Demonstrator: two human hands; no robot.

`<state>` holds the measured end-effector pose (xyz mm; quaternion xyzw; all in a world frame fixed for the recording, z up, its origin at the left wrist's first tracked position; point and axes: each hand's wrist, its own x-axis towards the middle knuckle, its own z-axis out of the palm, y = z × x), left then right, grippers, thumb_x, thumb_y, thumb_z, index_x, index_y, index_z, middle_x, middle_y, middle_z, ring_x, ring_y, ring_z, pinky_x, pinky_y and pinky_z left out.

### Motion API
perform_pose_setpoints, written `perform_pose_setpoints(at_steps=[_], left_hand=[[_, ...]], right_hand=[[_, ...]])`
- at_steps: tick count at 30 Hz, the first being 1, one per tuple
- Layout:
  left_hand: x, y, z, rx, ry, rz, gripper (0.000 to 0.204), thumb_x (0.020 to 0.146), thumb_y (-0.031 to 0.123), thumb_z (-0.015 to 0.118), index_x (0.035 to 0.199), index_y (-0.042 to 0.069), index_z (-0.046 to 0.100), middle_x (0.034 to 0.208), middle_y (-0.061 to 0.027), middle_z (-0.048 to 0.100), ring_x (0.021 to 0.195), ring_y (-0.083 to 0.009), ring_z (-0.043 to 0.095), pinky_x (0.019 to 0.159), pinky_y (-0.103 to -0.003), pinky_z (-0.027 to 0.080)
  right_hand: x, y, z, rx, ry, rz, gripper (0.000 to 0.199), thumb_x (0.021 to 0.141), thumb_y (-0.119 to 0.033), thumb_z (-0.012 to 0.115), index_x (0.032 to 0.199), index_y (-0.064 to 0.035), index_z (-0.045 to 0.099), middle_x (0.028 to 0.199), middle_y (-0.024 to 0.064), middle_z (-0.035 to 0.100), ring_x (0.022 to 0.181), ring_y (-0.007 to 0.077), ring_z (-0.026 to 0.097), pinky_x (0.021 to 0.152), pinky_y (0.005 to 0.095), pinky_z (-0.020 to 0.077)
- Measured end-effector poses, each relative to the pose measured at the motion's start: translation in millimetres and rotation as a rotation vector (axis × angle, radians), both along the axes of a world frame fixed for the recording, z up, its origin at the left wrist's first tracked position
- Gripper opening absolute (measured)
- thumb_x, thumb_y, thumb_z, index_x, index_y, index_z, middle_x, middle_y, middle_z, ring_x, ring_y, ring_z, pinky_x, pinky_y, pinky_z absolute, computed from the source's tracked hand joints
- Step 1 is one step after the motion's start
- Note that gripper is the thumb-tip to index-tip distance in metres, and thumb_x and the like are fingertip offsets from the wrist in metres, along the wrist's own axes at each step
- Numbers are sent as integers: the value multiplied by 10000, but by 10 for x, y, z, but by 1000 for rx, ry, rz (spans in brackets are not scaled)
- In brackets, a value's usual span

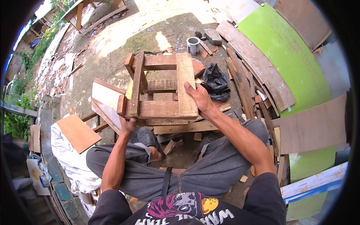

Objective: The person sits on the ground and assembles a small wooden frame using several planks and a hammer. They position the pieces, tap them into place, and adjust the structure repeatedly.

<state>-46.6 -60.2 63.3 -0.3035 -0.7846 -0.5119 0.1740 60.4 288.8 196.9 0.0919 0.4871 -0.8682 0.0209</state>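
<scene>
A small wooden frame (157, 109), built of nailed planks and slats like a little stool, is held up in front of my knees. My left hand (128, 125) is closed on its lower left corner, with some fingers hidden beneath the wood. At the right side, my right hand (200, 99) grips the wide upright board (186, 75), thumb on its face and the other fingers mostly hidden behind. Gaps between the slats show a crosspiece (161, 86) deeper inside the frame.
Beyond the frame stand a paint can (193, 45) and a black plastic bag (216, 82). Timber strips (240, 88) and a green panel (283, 52) lie on the right. At left, a thin wooden board (78, 132) rests on white cloth (69, 157). Wood offcuts (169, 147) lie between my feet.
</scene>
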Motion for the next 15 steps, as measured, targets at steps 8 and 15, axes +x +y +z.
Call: perform_pose_setpoints(at_steps=[8,15], left_hand=[[164,457,474,83,-117,-62,924,746,742,668,1167,-70,540,992,-118,626,911,-226,602,817,-371,492],[170,696,955,104,-127,-110,829,669,553,832,1160,-58,564,982,-117,661,908,-207,641,822,-336,506]], right_hand=[[-57,156,-167,59,11,-43,463,975,-323,603,1197,71,504,975,170,670,842,220,716,678,328,613],[-312,389,-115,291,-140,55,616,941,-429,615,1267,74,473,1102,172,640,953,223,671,786,329,575]])
